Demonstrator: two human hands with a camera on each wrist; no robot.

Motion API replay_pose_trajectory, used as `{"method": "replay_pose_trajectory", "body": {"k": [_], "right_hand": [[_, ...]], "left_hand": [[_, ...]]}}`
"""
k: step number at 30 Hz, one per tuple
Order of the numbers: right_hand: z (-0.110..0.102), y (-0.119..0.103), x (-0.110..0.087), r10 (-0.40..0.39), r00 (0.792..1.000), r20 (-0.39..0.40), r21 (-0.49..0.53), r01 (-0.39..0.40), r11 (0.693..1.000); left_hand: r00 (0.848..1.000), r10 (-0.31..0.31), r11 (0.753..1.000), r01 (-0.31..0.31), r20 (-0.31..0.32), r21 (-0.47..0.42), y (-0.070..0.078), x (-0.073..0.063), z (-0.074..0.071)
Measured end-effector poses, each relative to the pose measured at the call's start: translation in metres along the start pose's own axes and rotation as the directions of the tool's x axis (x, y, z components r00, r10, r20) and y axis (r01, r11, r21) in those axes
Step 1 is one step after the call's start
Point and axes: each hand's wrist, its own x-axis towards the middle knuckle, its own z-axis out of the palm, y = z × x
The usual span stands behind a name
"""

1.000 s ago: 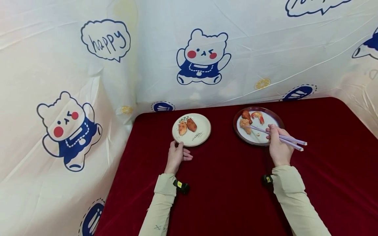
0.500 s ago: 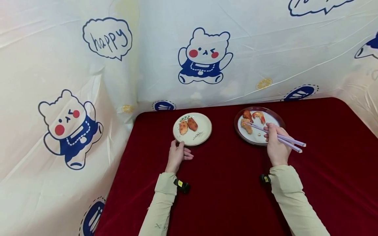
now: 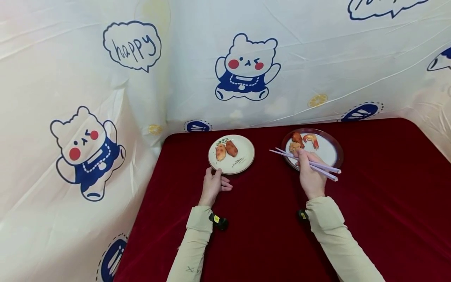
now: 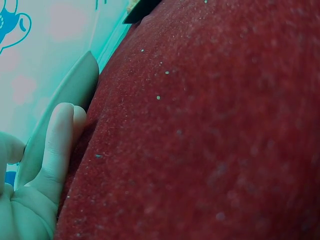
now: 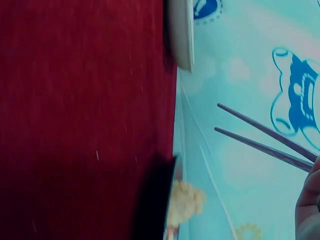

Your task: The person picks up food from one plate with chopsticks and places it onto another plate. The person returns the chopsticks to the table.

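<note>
My left hand (image 3: 212,186) is at the near edge of a white round plate (image 3: 244,156), thumb and fingertip pinching its rim, other fingers stretched out beside it. Two browned pieces of food that look like chicken wings (image 3: 231,149) lie on this plate. In my right hand (image 3: 311,176) I grip a pair of lilac chopsticks (image 3: 325,167), over the left part of a dark-rimmed plate (image 3: 339,156). Their tips stand apart with nothing between them in the right wrist view. That plate bears a crumbed fried chicken piece (image 3: 294,147), a drumstick (image 3: 297,138) and a shrimp (image 3: 311,140).
A dark red cloth (image 3: 260,219) covers the table. White fabric with printed bears (image 3: 246,64) hangs behind and at the sides. Each wrist wears a black camera strap, such as the left wrist camera (image 3: 219,221).
My right hand and the chopsticks have moved left, their tips leaving the fried chicken piece and passing beyond the plate's left rim. The left hand still holds its plate's rim.
</note>
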Motion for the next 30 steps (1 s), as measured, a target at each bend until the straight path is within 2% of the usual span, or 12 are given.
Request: {"method": "replay_pose_trajectory", "body": {"k": [4,7,12,15,20,26,30], "right_hand": [[0.014,-0.015,-0.010,0.019,0.998,0.062,0.013,-0.020,1.000],[0.025,-0.022,-0.016,0.065,0.990,0.122,0.011,-0.067,0.998],[0.045,-0.007,-0.022,0.201,0.957,0.208,0.065,-0.218,0.974],[0.055,0.004,-0.024,0.239,0.946,0.221,0.121,-0.269,0.955],[0.067,0.010,-0.028,0.235,0.947,0.220,0.164,-0.273,0.948],[0.073,0.010,-0.029,0.200,0.948,0.246,0.092,-0.228,0.969],[0.078,0.010,-0.028,0.195,0.945,0.261,0.069,-0.219,0.973]], "left_hand": [[1.000,0.009,1.000,-0.009,-0.002,0.005,0.001,-0.001,0.000],[1.000,0.009,1.000,-0.009,-0.005,0.003,0.001,-0.001,0.000],[1.000,0.004,1.000,-0.004,-0.014,0.002,0.001,-0.002,0.001],[1.000,0.004,1.000,-0.004,-0.008,0.000,0.000,-0.001,0.001],[1.000,0.002,1.000,-0.002,-0.002,-0.006,0.000,-0.001,0.002],[1.000,0.007,1.000,-0.007,-0.004,-0.003,0.002,-0.001,0.002],[1.000,0.005,1.000,-0.005,-0.004,-0.007,0.002,-0.002,0.002]]}}
